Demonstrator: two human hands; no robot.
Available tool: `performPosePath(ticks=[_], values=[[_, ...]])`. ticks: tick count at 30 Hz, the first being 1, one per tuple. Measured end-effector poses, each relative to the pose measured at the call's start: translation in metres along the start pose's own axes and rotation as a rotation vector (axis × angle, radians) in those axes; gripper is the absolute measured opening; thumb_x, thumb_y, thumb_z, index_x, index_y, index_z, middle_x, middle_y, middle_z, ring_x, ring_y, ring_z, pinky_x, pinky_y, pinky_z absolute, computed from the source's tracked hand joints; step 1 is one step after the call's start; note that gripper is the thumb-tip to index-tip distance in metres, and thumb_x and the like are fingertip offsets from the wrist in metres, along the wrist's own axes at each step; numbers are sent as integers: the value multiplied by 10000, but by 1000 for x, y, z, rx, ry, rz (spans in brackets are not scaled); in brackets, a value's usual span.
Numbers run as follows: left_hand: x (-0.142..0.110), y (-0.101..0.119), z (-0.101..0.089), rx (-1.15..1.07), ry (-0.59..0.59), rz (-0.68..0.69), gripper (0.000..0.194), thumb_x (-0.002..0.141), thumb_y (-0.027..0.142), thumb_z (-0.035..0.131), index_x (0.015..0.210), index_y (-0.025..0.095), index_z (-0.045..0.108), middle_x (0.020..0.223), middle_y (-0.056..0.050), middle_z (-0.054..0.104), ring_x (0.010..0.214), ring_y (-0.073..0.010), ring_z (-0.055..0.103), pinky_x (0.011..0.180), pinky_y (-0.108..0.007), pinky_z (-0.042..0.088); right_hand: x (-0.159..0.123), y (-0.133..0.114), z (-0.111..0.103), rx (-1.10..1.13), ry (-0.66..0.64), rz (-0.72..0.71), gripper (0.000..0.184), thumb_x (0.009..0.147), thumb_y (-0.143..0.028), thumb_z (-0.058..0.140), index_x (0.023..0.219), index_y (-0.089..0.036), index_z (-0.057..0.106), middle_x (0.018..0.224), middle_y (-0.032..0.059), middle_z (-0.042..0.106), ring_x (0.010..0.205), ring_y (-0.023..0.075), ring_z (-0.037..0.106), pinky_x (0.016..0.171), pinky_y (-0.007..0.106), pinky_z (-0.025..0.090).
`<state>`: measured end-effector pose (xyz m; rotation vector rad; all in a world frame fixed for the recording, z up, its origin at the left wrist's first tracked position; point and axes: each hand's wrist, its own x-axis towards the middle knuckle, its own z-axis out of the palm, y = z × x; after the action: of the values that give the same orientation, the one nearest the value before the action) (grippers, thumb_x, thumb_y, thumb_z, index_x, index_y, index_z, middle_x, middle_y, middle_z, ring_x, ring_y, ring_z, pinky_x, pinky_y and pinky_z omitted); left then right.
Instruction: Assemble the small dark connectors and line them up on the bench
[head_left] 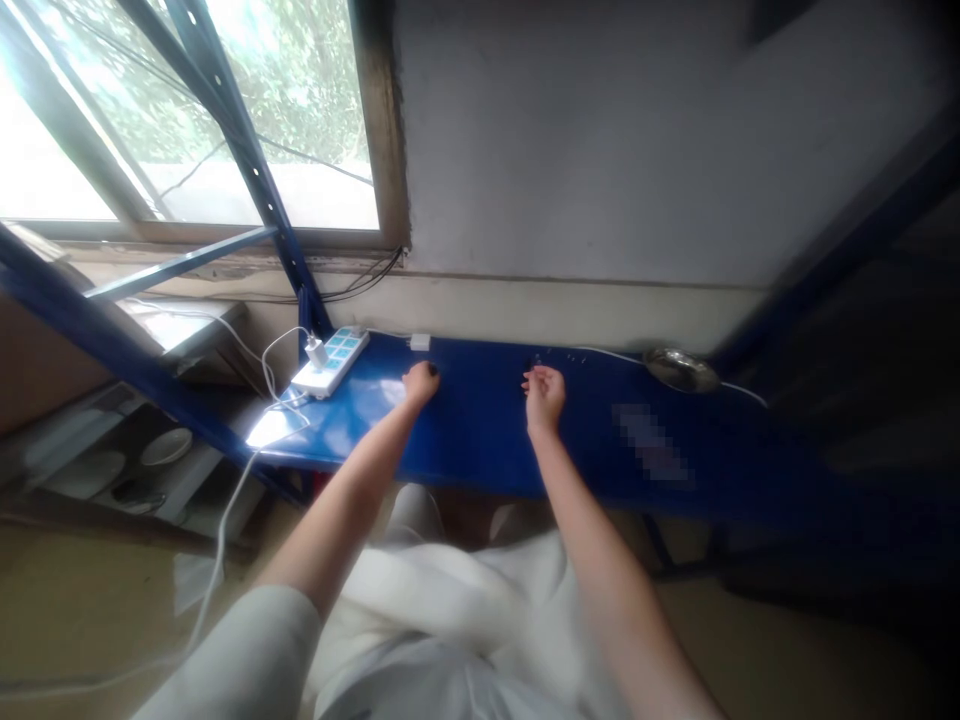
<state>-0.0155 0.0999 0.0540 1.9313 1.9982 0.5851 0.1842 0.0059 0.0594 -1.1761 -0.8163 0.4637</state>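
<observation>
My left hand [420, 384] is closed over the blue table [469, 430], with a small dark object [433, 369] showing at its thumb side. What that object is I cannot make out. To the right, my right hand [546, 396] is curled with the fingertips drawn together; anything between them is too small to tell. Just beyond its fingertips lie several tiny pieces [574, 357] near the back edge. A small white block [420, 342] sits behind my left hand.
A white power strip [330, 362] with a plugged-in charger [316, 351] and loose cables occupies the left end. At the back right rests a shiny metal dish [681, 369] beside a white cable. Blue metal uprights [255, 170] stand by the window; a wall bounds the back.
</observation>
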Motion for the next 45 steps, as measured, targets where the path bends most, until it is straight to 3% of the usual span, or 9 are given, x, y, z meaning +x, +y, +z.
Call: performPosePath(ticks=[16, 21, 25, 27, 30, 33, 38, 45], values=[[10, -10, 20, -13, 1, -37, 222, 752, 230, 514, 954, 158, 572, 1005, -132, 622, 987, -260, 580, 818, -331, 444, 12, 8, -11, -61, -39, 47, 210, 679, -326, 546, 826, -183, 501, 774, -7, 561, 629, 98, 553, 590, 238, 439], [-7, -9, 24, -202, 192, -73, 440, 720, 280, 594, 1102, 148, 422, 1064, -132, 565, 1005, -241, 560, 831, -331, 433, 20, 2, -25, -33, 9, 49, 167, 660, -290, 554, 775, -179, 506, 730, -20, 557, 621, 101, 554, 582, 233, 433], [-33, 7, 27, -302, 339, 85, 338, 809, 256, 470, 1127, 171, 394, 965, -81, 578, 918, -198, 572, 827, -341, 423, 29, 8, -41, -68, 104, 68, 141, 639, -244, 535, 759, -175, 511, 710, -22, 564, 609, 100, 552, 578, 228, 431], [-47, 20, 28, -270, 295, 282, 315, 835, 220, 408, 1146, 169, 408, 970, -84, 580, 933, -193, 558, 850, -350, 402, 32, 15, -48, -112, 133, 87, 122, 641, -216, 498, 755, -175, 513, 713, -15, 578, 607, 102, 554, 580, 229, 434], [-70, 43, 30, -171, 123, 592, 403, 867, 219, 328, 1268, 188, 356, 1121, -102, 551, 1036, -198, 507, 887, -351, 365, 34, 28, -55, -208, 124, 137, 141, 649, -195, 460, 775, -177, 519, 735, 3, 603, 637, 119, 571, 602, 245, 451], [-88, 66, 37, -59, -10, 753, 498, 887, 268, 280, 1380, 246, 212, 1289, -100, 451, 1092, -227, 462, 894, -387, 341, 34, 40, -58, -321, 89, 195, 160, 642, -196, 493, 794, -173, 537, 764, 29, 621, 705, 146, 591, 673, 279, 470], [-96, 90, 58, 58, -117, 750, 552, 882, 295, 286, 1411, 272, 132, 1379, -96, 352, 1138, -269, 408, 896, -442, 328, 35, 53, -57, -511, -74, 208, 191, 656, -186, 497, 820, -174, 594, 830, 58, 648, 803, 178, 600, 764, 310, 460], [-83, 105, 77, 105, -150, 612, 523, 879, 292, 304, 1393, 271, 206, 1412, -101, 293, 1184, -294, 351, 928, -514, 297, 40, 57, -53, -744, -220, 208, 261, 667, -138, 482, 889, -148, 620, 908, 92, 656, 863, 186, 602, 790, 285, 442]])
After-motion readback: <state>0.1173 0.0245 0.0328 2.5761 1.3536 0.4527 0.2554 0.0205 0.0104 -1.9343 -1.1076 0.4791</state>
